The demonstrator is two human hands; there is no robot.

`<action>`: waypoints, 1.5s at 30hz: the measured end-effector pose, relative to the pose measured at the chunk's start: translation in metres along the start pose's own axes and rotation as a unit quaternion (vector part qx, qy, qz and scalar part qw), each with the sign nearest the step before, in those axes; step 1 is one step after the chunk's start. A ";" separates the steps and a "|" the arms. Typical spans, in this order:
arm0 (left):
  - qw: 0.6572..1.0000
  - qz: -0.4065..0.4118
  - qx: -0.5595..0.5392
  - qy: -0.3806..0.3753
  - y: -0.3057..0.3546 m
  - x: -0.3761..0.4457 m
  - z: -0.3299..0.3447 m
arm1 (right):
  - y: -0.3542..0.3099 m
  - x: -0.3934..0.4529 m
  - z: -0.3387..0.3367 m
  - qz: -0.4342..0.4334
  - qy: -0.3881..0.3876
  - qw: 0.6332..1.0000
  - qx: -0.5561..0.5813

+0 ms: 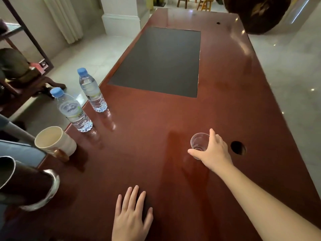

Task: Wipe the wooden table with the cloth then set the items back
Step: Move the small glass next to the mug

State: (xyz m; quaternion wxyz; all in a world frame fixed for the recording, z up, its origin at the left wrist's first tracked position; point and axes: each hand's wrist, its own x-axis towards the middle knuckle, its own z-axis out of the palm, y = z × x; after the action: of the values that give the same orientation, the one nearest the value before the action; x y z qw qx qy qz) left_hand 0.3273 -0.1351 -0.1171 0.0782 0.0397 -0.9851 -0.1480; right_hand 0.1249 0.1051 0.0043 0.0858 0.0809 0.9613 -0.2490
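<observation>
Clear small plastic cup (199,142) stands upright inside the right hand's (214,151) closed grip, on the reddish wooden counter (156,127); the left hand (132,218) lies flat, empty, nearer the body.

The right hand (212,152) reached forward on an outstretched bare forearm, its thumb and fingers curled around a small clear glass (198,141) that stood just left of the round cable hole (238,147). Nearer the body than the hole, the left hand (132,218) lay palm down, fingers spread.
</observation>
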 end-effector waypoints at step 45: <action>0.991 -0.041 -0.069 -0.107 0.012 0.002 -0.026 | -0.255 -0.042 0.156 -0.301 -0.150 0.941 0.029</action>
State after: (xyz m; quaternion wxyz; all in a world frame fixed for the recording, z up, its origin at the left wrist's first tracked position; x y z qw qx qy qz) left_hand 0.3292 -0.1316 -0.0885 -0.0312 0.0588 -0.9728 -0.2220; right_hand 0.1345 -0.1965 -0.0034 0.1481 -0.2478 0.9093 -0.2999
